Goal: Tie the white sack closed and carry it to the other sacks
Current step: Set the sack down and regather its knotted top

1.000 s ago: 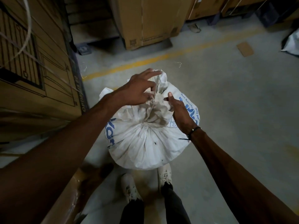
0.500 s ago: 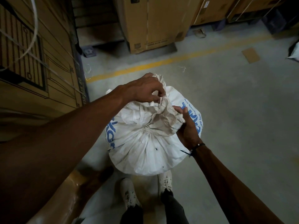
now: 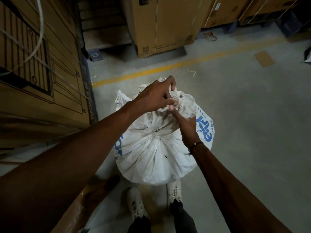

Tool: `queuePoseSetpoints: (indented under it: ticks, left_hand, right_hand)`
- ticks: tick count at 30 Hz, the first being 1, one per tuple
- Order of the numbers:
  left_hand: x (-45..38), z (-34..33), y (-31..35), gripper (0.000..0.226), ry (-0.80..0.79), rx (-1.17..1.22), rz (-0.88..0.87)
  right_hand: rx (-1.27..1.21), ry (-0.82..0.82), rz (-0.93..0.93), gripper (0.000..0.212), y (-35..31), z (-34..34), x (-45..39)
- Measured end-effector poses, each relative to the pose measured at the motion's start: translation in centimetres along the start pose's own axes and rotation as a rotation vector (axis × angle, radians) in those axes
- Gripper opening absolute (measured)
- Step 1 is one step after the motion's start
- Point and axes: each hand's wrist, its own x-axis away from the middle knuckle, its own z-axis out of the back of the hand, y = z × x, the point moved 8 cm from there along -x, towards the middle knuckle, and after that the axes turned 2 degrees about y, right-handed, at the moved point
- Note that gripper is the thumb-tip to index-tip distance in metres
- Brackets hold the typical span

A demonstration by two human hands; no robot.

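Observation:
A full white sack [image 3: 156,157] with blue lettering stands upright on the concrete floor just in front of my feet. Its mouth is gathered into a bunched neck [image 3: 183,105] at the far side of the top. My left hand [image 3: 151,96] reaches over the sack and pinches the gathered cloth with its fingers. My right hand [image 3: 186,126] comes up from the right, its fingers closed on the same bunch of cloth just below the left. I cannot make out a tie or string between the fingers.
Tall cardboard boxes [image 3: 42,64] stand close on the left, more cartons [image 3: 161,26] behind a yellow floor line [image 3: 151,71]. A flat cardboard scrap [image 3: 264,58] lies at the right; a white sack edge [image 3: 308,56] shows at the far right. My white shoes [image 3: 136,204] are below.
My right hand has moved up from the sack's side to the gathered neck, meeting my left hand there. The neck cloth is bunched tighter between both hands.

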Motion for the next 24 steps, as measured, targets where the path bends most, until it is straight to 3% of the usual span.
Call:
queuePoseSetpoints:
  ticks: [3,7,9,11,14,18,21,24]
  left_hand:
    - [2.0,1.9,-0.2,0.038,0.158,-0.017,-0.005]
    - [8.0,5.0,-2.6,0.051,0.697,0.047,0.133]
    - [12.0,5.4,-4.5,0.068,0.957,0.116,0.239]
    - [14.9,4.5,-6.7,0.094,1.058,0.267,0.433]
    - [16.3,1.5,-9.4,0.127,0.972,0.576,0.677]
    - [13.7,-2.0,-11.9,0.151,0.688,0.884,0.722]
    - [11.2,-2.7,-12.1,0.137,0.557,0.893,0.68]
    - [8.7,-2.2,-11.7,0.119,0.571,0.867,0.636]
  right_hand:
    - [0.047,-0.027,-0.035,0.06,-0.6,-0.6,-1.2]
    - [0.082,-0.118,-0.039,0.043,-1.2,-2.0,-1.7]
    - [0.047,-0.101,-0.051,0.038,-1.0,-2.0,-2.3]
    - [0.021,-0.09,-0.08,0.036,-0.7,-1.9,-2.8]
    - [-0.014,-0.139,-0.129,0.048,-0.4,-2.3,-3.1]
    - [0.043,-0.247,-0.163,0.065,-0.5,-3.8,-3.7]
    - [0.108,-0.277,-0.126,0.05,-0.8,-4.8,-4.6]
    - [0.148,-0.289,-0.095,0.046,-1.0,-5.9,-5.5]
